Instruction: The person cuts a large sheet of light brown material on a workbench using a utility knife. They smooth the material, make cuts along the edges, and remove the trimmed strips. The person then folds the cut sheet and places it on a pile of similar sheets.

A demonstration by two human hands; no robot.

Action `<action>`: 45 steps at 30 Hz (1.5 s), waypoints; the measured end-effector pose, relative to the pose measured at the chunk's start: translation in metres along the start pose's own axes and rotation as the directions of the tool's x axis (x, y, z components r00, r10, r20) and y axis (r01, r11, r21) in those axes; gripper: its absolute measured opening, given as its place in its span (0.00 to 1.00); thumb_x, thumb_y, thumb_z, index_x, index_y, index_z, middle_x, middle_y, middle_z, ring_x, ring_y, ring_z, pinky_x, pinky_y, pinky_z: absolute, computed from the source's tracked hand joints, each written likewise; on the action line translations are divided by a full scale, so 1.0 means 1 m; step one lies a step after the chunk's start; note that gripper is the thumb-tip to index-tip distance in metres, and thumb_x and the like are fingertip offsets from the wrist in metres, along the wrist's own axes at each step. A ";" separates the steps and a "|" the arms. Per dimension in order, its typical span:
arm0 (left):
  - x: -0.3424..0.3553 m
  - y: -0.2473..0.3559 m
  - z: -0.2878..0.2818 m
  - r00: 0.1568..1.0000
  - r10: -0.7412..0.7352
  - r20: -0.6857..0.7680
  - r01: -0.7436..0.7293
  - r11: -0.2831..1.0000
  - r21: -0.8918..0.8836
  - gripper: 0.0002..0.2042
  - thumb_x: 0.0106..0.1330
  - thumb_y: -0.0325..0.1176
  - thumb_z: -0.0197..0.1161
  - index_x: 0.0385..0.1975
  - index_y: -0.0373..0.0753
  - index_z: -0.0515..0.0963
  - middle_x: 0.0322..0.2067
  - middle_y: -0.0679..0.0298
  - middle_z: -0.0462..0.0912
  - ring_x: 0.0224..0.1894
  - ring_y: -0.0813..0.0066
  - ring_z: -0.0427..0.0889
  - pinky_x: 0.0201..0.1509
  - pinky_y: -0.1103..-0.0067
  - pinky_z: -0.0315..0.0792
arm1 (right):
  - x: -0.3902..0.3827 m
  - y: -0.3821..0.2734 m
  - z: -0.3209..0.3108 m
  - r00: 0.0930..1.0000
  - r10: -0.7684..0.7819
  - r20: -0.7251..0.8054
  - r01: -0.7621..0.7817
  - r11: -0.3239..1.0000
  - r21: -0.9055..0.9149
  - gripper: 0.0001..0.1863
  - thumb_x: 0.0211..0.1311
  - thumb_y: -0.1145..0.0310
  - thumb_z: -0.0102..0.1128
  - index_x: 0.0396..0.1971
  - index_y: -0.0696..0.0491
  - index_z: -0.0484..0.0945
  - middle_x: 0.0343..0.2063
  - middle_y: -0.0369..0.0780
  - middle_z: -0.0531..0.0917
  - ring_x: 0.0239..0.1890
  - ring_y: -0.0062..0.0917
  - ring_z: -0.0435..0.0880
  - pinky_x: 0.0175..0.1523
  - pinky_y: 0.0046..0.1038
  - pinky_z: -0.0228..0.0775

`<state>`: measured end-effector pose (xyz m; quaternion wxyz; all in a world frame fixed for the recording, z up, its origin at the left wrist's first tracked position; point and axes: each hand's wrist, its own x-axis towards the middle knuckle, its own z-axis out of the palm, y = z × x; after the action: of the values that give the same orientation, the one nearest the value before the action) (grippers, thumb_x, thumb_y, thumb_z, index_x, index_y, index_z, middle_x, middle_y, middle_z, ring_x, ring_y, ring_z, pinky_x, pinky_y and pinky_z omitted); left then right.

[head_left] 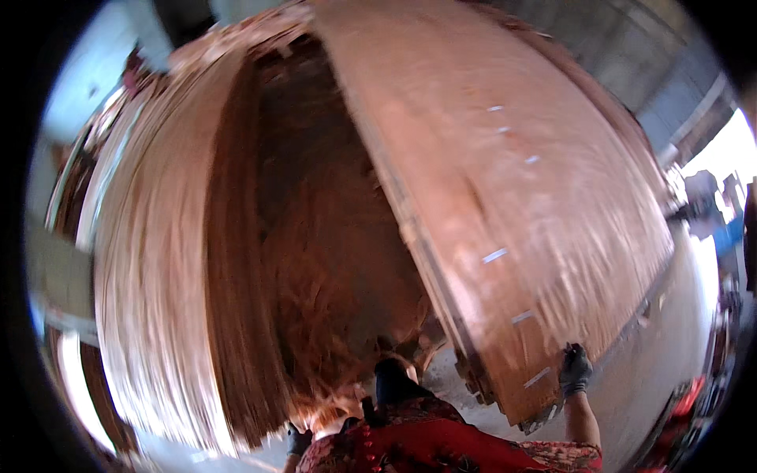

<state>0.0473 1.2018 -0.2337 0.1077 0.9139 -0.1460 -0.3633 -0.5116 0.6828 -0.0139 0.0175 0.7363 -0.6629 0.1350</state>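
My right hand (576, 370), in a dark grey glove, is at the near right edge of a broad reddish-brown wood veneer sheet (505, 181). Its fingers look curled over that edge. The sheet lies on top of the right-hand stack, with several short white strips along it. My left hand (298, 440), also dark-gloved, hangs low beside my body, close to the near end of the left veneer stack (169, 260). Its fingers are mostly hidden by blur and my red patterned clothing.
Between the two stacks runs a dark gap (339, 236) strewn with torn veneer scraps. At the far right another person's blurred dark hand or sleeve (700, 197) is by the right stack's corner. Grey floor (646, 363) lies to the right, with red and dark objects (682, 406) beyond.
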 end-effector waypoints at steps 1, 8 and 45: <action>0.021 0.048 -0.016 0.999 0.037 0.009 -0.036 0.998 -0.054 0.49 0.53 0.49 0.64 0.64 0.26 0.40 0.56 0.35 0.62 0.56 0.41 0.67 0.55 0.65 0.67 | 0.010 -0.009 -0.009 1.000 0.014 0.027 -0.013 0.999 -0.038 0.10 0.61 0.60 0.51 0.37 0.50 0.75 0.29 0.45 0.81 0.30 0.45 0.80 0.33 0.41 0.70; 0.033 0.326 -0.154 0.987 0.082 0.139 -0.094 0.992 0.080 0.42 0.57 0.43 0.62 0.66 0.32 0.45 0.61 0.41 0.57 0.59 0.47 0.65 0.56 0.67 0.67 | -0.001 0.006 -0.010 0.986 0.149 0.073 -0.137 0.980 -0.143 0.11 0.58 0.58 0.53 0.35 0.48 0.72 0.25 0.45 0.80 0.28 0.44 0.80 0.31 0.42 0.70; 0.337 0.410 -0.097 0.618 0.573 0.538 -0.757 0.618 0.212 0.41 0.54 0.40 0.64 0.64 0.29 0.49 0.64 0.40 0.49 0.66 0.40 0.48 0.65 0.58 0.53 | 0.051 -0.422 0.387 0.538 -0.128 0.833 -0.199 0.941 0.273 0.14 0.62 0.59 0.50 0.43 0.46 0.77 0.41 0.44 0.80 0.41 0.40 0.80 0.42 0.38 0.73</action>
<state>0.2716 0.7115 -0.2536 0.0048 0.6878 -0.5765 -0.4411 -0.0256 0.6045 -0.3103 -0.4311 0.6876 -0.5709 -0.1243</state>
